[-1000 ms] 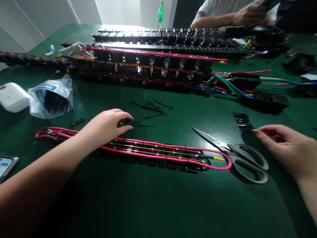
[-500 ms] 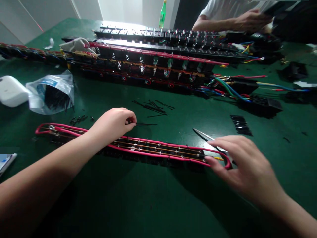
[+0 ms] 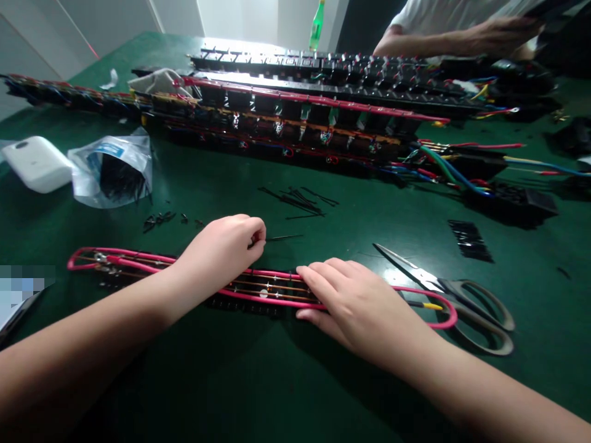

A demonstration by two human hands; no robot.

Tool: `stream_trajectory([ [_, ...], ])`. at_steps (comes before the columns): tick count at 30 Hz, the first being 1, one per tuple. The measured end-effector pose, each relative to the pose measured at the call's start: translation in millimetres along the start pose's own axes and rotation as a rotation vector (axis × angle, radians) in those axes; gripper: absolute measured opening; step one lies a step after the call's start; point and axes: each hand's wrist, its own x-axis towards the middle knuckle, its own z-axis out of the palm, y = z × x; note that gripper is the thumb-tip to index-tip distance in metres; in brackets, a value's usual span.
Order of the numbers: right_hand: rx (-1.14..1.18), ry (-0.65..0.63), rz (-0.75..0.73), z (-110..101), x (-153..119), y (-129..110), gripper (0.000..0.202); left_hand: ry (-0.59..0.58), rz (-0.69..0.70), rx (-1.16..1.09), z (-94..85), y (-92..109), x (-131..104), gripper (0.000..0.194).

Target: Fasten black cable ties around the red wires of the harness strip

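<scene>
A long black strip (image 3: 281,288) with pinkish-red wires along both sides lies across the table before me. My left hand (image 3: 226,251) is closed in a pinch above its middle, holding a thin black cable tie (image 3: 285,237) whose tail points right. Over the strip's right half, my right hand (image 3: 362,301) grips it, thumb on the near side and fingers on the far side. To the right, scissors (image 3: 427,280) lie with their handles beyond the wire loop. Several loose cable ties (image 3: 295,200) are scattered behind the strip.
A clear bag (image 3: 111,169) of black ties and a white case (image 3: 37,164) stand at the left. Larger wired assemblies (image 3: 295,117) stretch across the back. A bundle of black pieces (image 3: 470,240) lies at right. A person's hand (image 3: 503,37) shows behind.
My right hand has moved left from the scissors and the strip's end onto the strip, closing around it. My left hand keeps its pinch on the cable tie. The view has shifted slightly.
</scene>
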Motion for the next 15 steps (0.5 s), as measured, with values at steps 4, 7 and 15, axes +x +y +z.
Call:
stream_trajectory([
  [4,0.001,-0.012,-0.007,-0.5,-7.0,2.2,0.037,0.034,-0.013,-0.052,-2.8,9.9,-7.0,0.010],
  [7,0.007,-0.015,0.004,-4.2,-10.4,2.9,0.033,0.100,0.026,-0.135,-8.7,17.4,-10.2,0.009],
  [15,0.063,0.364,-0.079,-16.4,-19.7,9.3,0.011,0.219,0.206,-0.204,-14.4,36.0,-21.9,0.015],
])
